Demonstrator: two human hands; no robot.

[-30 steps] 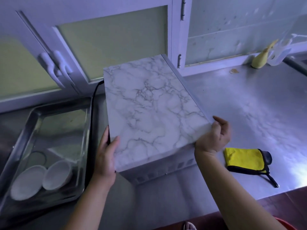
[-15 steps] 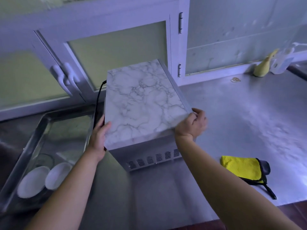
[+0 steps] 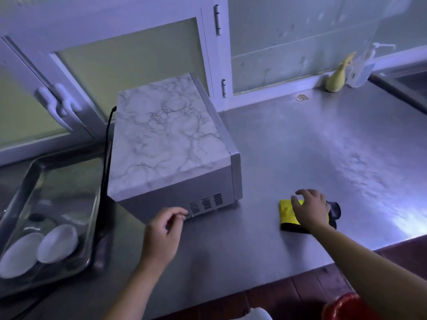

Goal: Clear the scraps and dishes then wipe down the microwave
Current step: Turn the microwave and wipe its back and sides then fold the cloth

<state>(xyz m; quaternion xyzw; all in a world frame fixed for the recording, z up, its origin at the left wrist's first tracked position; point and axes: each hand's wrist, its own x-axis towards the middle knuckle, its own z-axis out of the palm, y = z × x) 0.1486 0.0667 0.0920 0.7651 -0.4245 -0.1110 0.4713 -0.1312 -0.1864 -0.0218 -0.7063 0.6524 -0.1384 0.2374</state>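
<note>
Folded yellow cloth with black trim (image 3: 286,212) was judged soft and light, best pinched mid-fold; right hand (image 3: 309,210) was spread over it, nothing gripped.

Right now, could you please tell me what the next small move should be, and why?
Probably close the right hand on the cloth and lift it: its fingers are spread over the cloth without a grip, the left hand holds nothing, the bowls already lie in the tray, and the microwave stands close by.

No readable text, brand or number anywhere; pump bottle (image 3: 361,71) label perhaps printed, too blurred to read.
</note>
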